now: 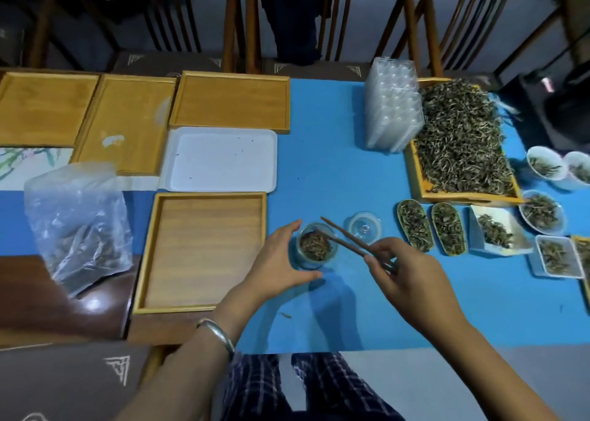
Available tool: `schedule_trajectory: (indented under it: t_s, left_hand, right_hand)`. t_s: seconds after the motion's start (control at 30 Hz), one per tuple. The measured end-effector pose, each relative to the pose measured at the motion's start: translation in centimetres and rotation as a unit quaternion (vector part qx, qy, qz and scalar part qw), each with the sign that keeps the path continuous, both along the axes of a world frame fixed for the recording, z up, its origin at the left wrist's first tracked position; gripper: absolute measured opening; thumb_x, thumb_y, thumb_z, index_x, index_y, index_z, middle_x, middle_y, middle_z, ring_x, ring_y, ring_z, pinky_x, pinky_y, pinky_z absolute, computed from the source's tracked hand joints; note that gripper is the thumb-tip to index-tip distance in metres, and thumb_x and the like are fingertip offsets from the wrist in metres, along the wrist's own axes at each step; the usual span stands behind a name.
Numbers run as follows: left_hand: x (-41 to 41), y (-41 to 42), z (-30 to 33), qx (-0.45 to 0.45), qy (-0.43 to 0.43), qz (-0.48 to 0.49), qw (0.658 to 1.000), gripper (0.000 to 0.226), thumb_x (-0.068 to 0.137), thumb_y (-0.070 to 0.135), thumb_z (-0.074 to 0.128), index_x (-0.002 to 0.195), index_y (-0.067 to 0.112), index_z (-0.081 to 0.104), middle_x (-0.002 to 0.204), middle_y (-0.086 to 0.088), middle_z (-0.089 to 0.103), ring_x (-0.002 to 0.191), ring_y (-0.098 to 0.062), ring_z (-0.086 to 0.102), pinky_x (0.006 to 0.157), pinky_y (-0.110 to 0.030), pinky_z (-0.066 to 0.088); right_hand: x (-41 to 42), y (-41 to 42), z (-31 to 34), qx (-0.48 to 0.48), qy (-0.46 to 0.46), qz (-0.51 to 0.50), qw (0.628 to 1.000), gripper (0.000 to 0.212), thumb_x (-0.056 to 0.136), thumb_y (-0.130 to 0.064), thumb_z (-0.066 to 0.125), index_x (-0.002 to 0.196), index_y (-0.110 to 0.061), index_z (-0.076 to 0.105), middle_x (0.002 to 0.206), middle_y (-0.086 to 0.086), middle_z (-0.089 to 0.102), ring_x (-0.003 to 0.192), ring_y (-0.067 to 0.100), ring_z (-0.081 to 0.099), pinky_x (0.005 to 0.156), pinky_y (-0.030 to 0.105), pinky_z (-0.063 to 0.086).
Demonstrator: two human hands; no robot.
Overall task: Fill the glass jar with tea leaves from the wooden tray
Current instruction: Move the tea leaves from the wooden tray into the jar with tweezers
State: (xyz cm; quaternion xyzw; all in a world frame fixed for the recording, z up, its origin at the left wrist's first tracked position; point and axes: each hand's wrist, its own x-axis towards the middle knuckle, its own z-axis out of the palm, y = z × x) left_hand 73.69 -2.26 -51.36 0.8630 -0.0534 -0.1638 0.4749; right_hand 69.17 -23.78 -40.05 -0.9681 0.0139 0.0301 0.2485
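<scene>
Fingers (380,256) of the right hand (412,277) are closed around the near ends of a pair of dark chopsticks (348,240), whose long axis runs from that hand up and to the left, so the tips sit right at the mouth of the glass jar (316,245), one tip over the rim and among the leaves. On the other side, the left hand (281,261) is spread in an open curve, thumb toward the near side of the jar and fingertips at its far-left edge; it cups the jar loosely, and whether skin actually touches glass is hard to tell. The jar stands upright on the blue table (335,171) between the two hands, already holding a brown mass of tea leaves (315,245) close to its rim, so the filling looks well along. Its clear lid (364,227) lies just beside it to the right, beyond the chopsticks. The source, the wooden tray (424,191) heaped with loose tea, lies well apart to the upper right, on the right hand's side, so that hand is the nearer one for fetching more; the chopsticks would have to swing away from the jar and rightward to reach it. Small dishes of tea (415,224) stand between jar and tray.
</scene>
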Motion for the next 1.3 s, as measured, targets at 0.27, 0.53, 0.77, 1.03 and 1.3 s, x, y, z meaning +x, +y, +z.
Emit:
schedule_trajectory:
  t_s: [0.27,0.53,0.77,1.03,1.3]
  left_hand:
    - [-0.5,-2.3,-1.4,-0.038,0.003,0.092,0.995,0.072,0.057,0.029,0.089,0.119,0.035,0.054,0.113,0.018,0.062,0.107,0.001,0.057,0.088,-0.016,0.045]
    - [-0.7,-2.5,-1.2,-0.05,0.042,0.114,0.991,0.069,0.053,0.041,0.088,0.106,0.051,0.045,0.102,0.023,0.062,0.095,0.008,0.059,0.073,-0.006,0.044]
    - [-0.7,-2.4,-1.7,-0.059,0.039,0.104,0.992,0.071,0.056,0.035,0.091,0.111,0.043,0.047,0.107,0.015,0.063,0.098,-0.001,0.062,0.083,-0.024,0.052]
    - [-0.2,-2.1,-1.5,-0.046,0.045,0.087,0.994,0.073,0.052,0.037,0.091,0.108,0.045,0.045,0.106,0.016,0.06,0.098,-0.003,0.06,0.082,-0.026,0.052]
    - [0.1,-1.9,-1.3,-0.042,0.051,0.072,0.995,0.076,0.052,0.036,0.092,0.111,0.04,0.044,0.107,0.015,0.06,0.098,-0.006,0.059,0.082,-0.024,0.049]
  right_hand:
    - [3.0,0.3,1.3,-0.192,0.053,0.169,0.965,0.022,0.092,-0.038,0.045,0.089,-0.019,0.054,0.082,-0.002,0.065,0.073,0.024,0.063,0.053,0.033,0.045]
    - [4.5,3.0,0.9,-0.299,0.066,0.191,0.933,0.03,0.075,-0.02,0.073,0.069,-0.019,0.044,0.064,0.0,0.061,0.052,0.024,0.061,0.038,0.026,0.005]
    - [3.8,4.7,0.1,-0.297,0.103,0.199,0.928,0.041,0.059,-0.014,0.082,0.058,-0.018,0.042,0.051,0.001,0.058,0.04,0.023,0.057,0.042,0.02,-0.003]
    - [4.7,4.5,-0.1,-0.312,0.093,0.185,0.927,0.022,0.089,-0.015,0.055,0.076,-0.02,0.037,0.071,-0.002,0.055,0.057,0.022,0.052,0.039,0.027,0.01]
    - [4.9,4.2,0.7,-0.286,0.056,0.22,0.931,0.023,0.087,-0.02,0.059,0.074,-0.019,0.039,0.076,0.001,0.063,0.059,0.023,0.054,0.04,0.026,0.008]
